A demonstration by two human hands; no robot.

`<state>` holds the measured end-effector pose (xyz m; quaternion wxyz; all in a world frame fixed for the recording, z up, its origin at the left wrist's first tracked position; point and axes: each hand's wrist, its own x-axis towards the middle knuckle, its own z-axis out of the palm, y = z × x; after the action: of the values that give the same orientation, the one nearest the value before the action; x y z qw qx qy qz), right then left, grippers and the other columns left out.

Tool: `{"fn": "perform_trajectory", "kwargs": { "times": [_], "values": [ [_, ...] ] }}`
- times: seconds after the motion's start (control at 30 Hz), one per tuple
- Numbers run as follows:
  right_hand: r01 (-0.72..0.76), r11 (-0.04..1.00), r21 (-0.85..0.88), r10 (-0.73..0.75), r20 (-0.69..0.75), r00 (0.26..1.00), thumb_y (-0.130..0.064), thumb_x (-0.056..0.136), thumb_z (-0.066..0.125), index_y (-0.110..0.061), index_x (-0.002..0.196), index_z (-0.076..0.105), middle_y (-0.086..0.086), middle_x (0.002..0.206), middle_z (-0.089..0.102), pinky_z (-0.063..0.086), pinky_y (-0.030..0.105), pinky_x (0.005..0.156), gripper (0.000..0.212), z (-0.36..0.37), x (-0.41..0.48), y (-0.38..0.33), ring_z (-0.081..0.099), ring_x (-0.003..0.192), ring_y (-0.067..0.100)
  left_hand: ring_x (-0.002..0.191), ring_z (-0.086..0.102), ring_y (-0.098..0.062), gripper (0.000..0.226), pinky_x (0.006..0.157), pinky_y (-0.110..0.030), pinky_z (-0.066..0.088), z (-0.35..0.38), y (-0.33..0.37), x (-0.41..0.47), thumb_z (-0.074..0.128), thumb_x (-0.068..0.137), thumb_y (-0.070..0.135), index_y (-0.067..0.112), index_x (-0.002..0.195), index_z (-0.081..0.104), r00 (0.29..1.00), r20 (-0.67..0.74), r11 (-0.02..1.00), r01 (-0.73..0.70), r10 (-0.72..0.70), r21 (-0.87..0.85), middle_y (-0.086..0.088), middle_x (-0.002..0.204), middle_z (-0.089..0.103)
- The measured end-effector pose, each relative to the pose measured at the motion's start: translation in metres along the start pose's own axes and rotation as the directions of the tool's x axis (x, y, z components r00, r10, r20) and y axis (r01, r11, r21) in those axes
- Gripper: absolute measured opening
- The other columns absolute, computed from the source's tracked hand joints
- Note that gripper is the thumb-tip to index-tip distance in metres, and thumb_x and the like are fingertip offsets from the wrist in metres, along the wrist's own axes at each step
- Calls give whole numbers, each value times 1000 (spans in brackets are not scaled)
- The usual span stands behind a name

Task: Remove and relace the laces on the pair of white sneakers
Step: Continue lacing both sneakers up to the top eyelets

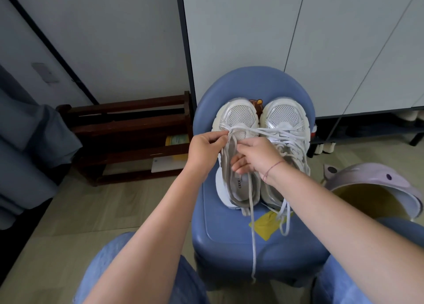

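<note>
Fingers (222, 139) of our left hand (204, 150) are pinching a flat white shoelace (252, 235) at the left edge of a white mesh sneaker with an open grey collar (238, 117), close to its lowest eyelets. Our right hand (257, 159) is curling over that shoe's throat, thumb and forefinger seemingly gripping the same lace nearer us. Both shoes are sitting toes away on a rounded blue plastic stool (229, 246). We are judging the task as under halfway. This lace is crossing only near the toe, and its long end is trailing off the stool's front. Whether it is coming out or going in, we cannot tell. The second white mesh sneaker (284, 117), just beside, is looking laced though loose, so it is waiting its turn.
</note>
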<state>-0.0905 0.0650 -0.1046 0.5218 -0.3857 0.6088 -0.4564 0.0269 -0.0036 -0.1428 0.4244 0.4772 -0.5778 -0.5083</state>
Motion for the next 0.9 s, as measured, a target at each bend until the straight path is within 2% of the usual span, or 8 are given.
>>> {"fn": "perform_trajectory", "kwargs": {
  "times": [0.17, 0.27, 0.4, 0.5, 0.7, 0.9],
  "values": [
    [-14, 1000, -11, 14, -23, 1000, -12, 97, 52, -5, 74, 55, -2, 41, 54, 29, 14, 30, 24, 2, 10, 7, 42, 28, 4, 81, 64, -9, 19, 81, -23, 54, 1, 0, 0, 66, 93, 10, 9, 110, 74, 1000, -6, 1000, 5, -5, -12, 6, 87, 73],
    [-21, 999, -27, 22, 23, 1000, -11, 96, 53, -6, 69, 53, -1, 43, 51, 19, 12, 32, 28, -7, 6, 6, 30, 28, 3, 86, 67, -9, 19, 85, -24, 55, 0, 0, 0, 67, 93, 12, 10, 111, 74, 1000, 9, 1000, 11, -10, -21, 8, 89, 74],
    [-91, 994, -65, 98, 120, 988, -11, 95, 55, -6, 69, 58, 6, 54, 49, 20, 11, 32, 26, -23, -9, 5, 29, 29, 2, 83, 65, -8, 20, 83, -22, 54, 1, 0, 0, 66, 94, 12, 9, 112, 74, 1000, -7, 1000, 8, -8, -10, 9, 86, 73],
    [-132, 986, -104, 151, 194, 969, -12, 94, 55, -1, 80, 61, 3, 50, 49, 21, 12, 33, 19, -26, -27, 9, 30, 29, 3, 85, 66, -7, 20, 83, -23, 54, 4, -2, 0, 65, 94, 13, 11, 111, 74, 1000, -16, 1000, -2, 2, 6, 8, 88, 73],
    [-200, 974, -106, 223, 293, 930, -14, 94, 55, 3, 83, 60, 1, 46, 50, 19, 13, 35, 21, -29, -68, 21, 29, 29, 2, 80, 65, -5, 21, 72, -10, 51, 6, -1, -2, 64, 95, 13, 10, 113, 74, 999, -45, 999, -25, 26, 33, 10, 86, 72],
    [-276, 957, -94, 288, 443, 849, -14, 93, 55, -2, 76, 61, 4, 48, 48, 24, 13, 37, 22, -31, -110, 35, 30, 31, 3, 89, 67, -6, 21, 78, -10, 52, 6, 0, -2, 64, 95, 14, 10, 113, 74, 999, -36, 999, -17, 18, 36, 10, 91, 72]
  ]
}}
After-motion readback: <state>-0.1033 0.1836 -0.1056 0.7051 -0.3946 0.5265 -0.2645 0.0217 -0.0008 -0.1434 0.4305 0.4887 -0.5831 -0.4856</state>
